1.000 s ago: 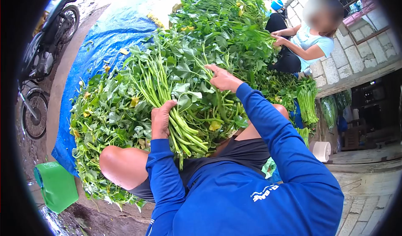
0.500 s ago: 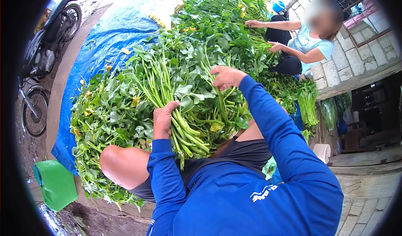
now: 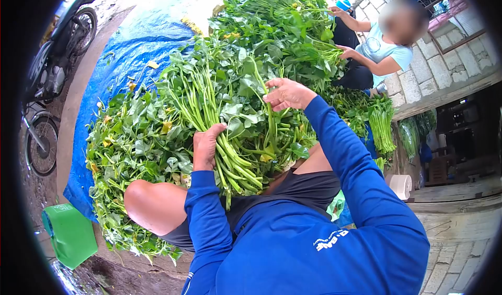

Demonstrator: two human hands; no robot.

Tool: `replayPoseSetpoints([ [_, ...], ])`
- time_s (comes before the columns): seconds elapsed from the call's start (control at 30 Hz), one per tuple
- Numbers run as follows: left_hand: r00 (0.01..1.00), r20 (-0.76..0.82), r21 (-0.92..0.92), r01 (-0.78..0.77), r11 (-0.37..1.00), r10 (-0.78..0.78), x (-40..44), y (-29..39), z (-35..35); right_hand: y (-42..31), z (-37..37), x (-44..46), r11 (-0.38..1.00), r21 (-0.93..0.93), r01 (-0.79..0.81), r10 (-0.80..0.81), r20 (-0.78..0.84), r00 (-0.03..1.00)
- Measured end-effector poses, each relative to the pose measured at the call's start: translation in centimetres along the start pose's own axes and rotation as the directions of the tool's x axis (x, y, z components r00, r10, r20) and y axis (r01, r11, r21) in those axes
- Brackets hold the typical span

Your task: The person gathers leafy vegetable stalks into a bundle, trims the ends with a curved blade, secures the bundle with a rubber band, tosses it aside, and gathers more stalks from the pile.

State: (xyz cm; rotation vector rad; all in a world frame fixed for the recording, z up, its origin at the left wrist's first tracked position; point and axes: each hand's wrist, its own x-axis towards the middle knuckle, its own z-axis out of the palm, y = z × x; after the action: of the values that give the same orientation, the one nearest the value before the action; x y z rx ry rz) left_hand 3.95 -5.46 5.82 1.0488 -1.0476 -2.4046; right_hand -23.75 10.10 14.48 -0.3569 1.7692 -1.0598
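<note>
My left hand [image 3: 206,146] is wrapped round a thick bunch of long green stems [image 3: 230,161], whose leafy tops point up and away from me. The cut ends hang over my lap. To the right of the bunch, my right hand [image 3: 287,94] pinches a leafy stem [image 3: 270,120] between thumb and fingers, above the pile. A large heap of leafy greens [image 3: 130,154] surrounds both hands and spreads in front of my knees.
A blue tarp [image 3: 117,59] lies under the heap. At the upper right a person [image 3: 384,49] holds stems. Tied bundles [image 3: 383,125] lie below. A green container [image 3: 70,235] stands lower left, a motorcycle [image 3: 55,70] upper left, a block wall [image 3: 434,70] right.
My right hand has shifted slightly right and its fingers have moved on the stem. My left hand keeps its bunch. The other person has reached out one hand and raised it.
</note>
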Motion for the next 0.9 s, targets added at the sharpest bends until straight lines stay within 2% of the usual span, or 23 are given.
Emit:
replayPoseSetpoints([
  [0.07, 1.000, 0.010, -0.002, -0.026, 1.000, 0.026, 0.0, -0.2, 0.0, -0.1, 0.1, -0.3, 0.997, 0.027, 0.065, -0.066, 0.026, 0.997],
  [0.13, 0.997, 0.037, -0.006, -0.064, 0.998, 0.064, 0.1, -0.4, 0.0, -1.7, 1.5, -1.6, 0.983, -0.064, 0.169, -0.175, -0.100, 0.979],
  [0.27, 0.998, 0.062, -0.060, -0.006, 0.998, 0.010, 0.8, -1.1, -0.1, -6.1, 2.0, -3.7, 0.902, -0.293, 0.317, -0.391, -0.239, 0.889],
  [0.33, 0.995, 0.096, -0.098, 0.037, 0.995, -0.028, 1.0, -1.6, 0.0, -9.2, 3.0, -5.2, 0.812, -0.503, 0.296, -0.485, -0.298, 0.822],
  [0.43, 0.995, 0.093, -0.123, 0.035, 0.992, -0.024, 1.5, -2.8, 0.2, -12.3, 5.4, -5.1, 0.683, -0.718, 0.134, -0.503, -0.329, 0.799],
  [0.5, 0.997, 0.074, -0.189, 0.048, 0.981, -0.034, 2.3, -4.4, 0.1, -9.6, 5.3, -0.4, 0.479, -0.861, 0.172, -0.675, -0.236, 0.699],
  [0.53, 0.992, 0.120, -0.139, 0.050, 0.989, -0.033, 2.5, -5.0, -0.6, -9.0, 6.8, 0.6, 0.367, -0.912, 0.184, -0.744, -0.168, 0.647],
  [0.57, 0.993, 0.111, -0.158, 0.065, 0.985, -0.048, 2.9, -5.7, -1.0, -7.9, 8.5, 1.1, 0.469, -0.877, 0.106, -0.601, -0.229, 0.766],
  [0.6, 0.993, 0.101, -0.176, 0.081, 0.981, -0.064, 3.0, -6.3, -1.2, -4.5, 9.5, 3.8, 0.344, -0.919, 0.190, -0.701, -0.117, 0.704],
  [0.63, 0.986, 0.122, -0.206, 0.133, 0.969, -0.110, 3.0, -6.8, -1.6, -3.6, 11.9, 4.1, 0.537, -0.820, 0.198, -0.426, -0.060, 0.903],
  [0.67, 0.977, 0.168, -0.245, 0.169, 0.955, -0.129, 2.9, -6.8, -1.8, -1.1, 13.3, 4.7, 0.740, -0.638, 0.210, -0.218, 0.067, 0.974],
  [0.7, 0.970, 0.187, -0.280, 0.205, 0.938, -0.156, 3.1, -7.3, -2.4, -0.1, 15.3, 4.0, 0.788, -0.606, 0.109, -0.095, 0.055, 0.994],
  [0.73, 0.962, 0.207, -0.316, 0.240, 0.918, -0.181, 3.3, -7.8, -2.9, 0.5, 16.0, 3.3, 0.846, -0.521, 0.115, -0.108, 0.044, 0.993],
  [0.8, 0.943, 0.268, -0.391, 0.293, 0.872, -0.197, 3.4, -8.7, -4.1, 2.0, 16.3, 4.3, 0.936, -0.350, 0.044, -0.026, 0.057, 0.998],
  [0.9, 0.925, 0.308, -0.421, 0.343, 0.840, -0.223, 3.5, -9.4, -4.8, 3.3, 15.5, 5.2, 0.931, -0.364, 0.016, 0.025, 0.109, 0.994],
])
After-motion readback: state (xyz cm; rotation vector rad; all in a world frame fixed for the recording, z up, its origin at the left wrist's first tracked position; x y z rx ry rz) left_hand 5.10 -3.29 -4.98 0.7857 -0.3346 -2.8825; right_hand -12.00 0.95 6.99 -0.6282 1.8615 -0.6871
